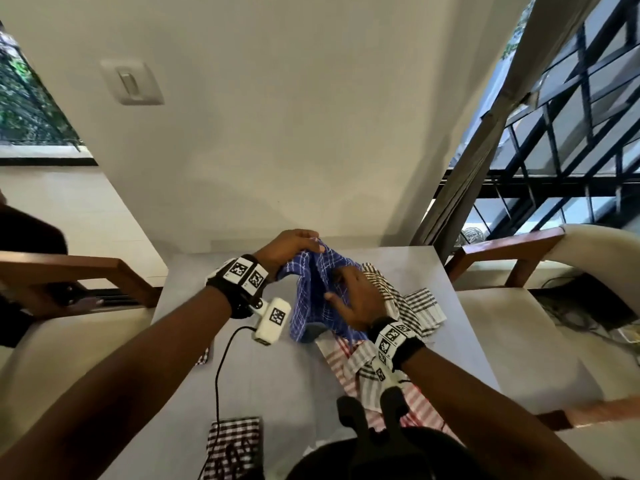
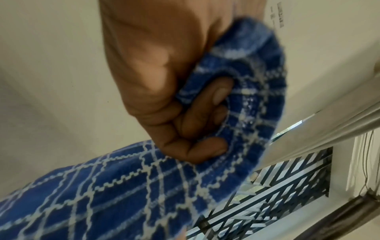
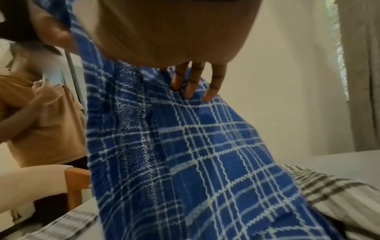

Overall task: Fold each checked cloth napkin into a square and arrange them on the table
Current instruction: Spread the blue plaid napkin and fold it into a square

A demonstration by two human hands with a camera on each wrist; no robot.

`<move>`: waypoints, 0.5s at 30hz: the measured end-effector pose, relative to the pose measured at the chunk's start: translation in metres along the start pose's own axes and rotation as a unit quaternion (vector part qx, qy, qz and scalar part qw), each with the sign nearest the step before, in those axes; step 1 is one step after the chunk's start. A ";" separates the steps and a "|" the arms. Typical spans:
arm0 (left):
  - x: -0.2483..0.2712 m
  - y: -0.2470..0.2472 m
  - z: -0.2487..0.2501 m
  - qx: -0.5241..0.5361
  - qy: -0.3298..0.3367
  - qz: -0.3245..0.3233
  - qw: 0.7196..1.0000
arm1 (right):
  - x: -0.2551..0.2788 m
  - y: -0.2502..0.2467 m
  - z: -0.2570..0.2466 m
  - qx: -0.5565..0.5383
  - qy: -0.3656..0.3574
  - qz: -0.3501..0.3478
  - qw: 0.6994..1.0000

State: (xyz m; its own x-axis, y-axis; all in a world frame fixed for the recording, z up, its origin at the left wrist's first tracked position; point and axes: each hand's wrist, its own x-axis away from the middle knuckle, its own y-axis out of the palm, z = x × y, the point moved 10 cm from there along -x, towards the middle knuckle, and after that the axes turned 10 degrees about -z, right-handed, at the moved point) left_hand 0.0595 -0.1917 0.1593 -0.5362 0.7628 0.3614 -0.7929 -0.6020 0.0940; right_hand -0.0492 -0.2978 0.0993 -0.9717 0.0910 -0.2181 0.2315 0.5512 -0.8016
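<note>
Left grip point(image 1: 290, 245) fisted, raised; right grip point(image 1: 356, 299) lower, fingers point(image 3: 192, 87) extended.

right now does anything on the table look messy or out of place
Yes. On the right of the table, the unfolded napkins lie in a rumpled, overlapping heap. The blue checked napkin hangs bunched from the left hand, with the right hand against it. Only the dark checked napkin at the near edge looks folded square.

My head camera looks down on the table point(image 1: 263, 386) from above; each wrist camera looks up, close along my fingers; all three share the blue napkin point(image 1: 317, 299).
</note>
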 end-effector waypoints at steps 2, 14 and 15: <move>0.007 0.002 0.005 0.018 0.000 -0.008 1.000 | -0.009 0.014 -0.012 0.021 0.018 -0.016 0.999; 0.045 -0.066 0.028 -0.070 -0.009 -0.042 0.997 | -0.001 -0.023 0.085 0.050 0.213 0.013 0.976; 0.047 -0.076 0.030 -0.152 -0.017 -0.035 0.988 | -0.004 -0.038 0.088 0.041 0.212 0.036 0.976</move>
State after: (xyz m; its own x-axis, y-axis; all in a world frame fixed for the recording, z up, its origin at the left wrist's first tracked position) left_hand 0.1032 -0.1169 0.1973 -0.4709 0.7890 0.3946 -0.8808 -0.4456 -0.1601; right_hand -0.0504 -0.3924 0.0820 -0.8804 0.4726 -0.0398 0.2868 0.4635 -0.8384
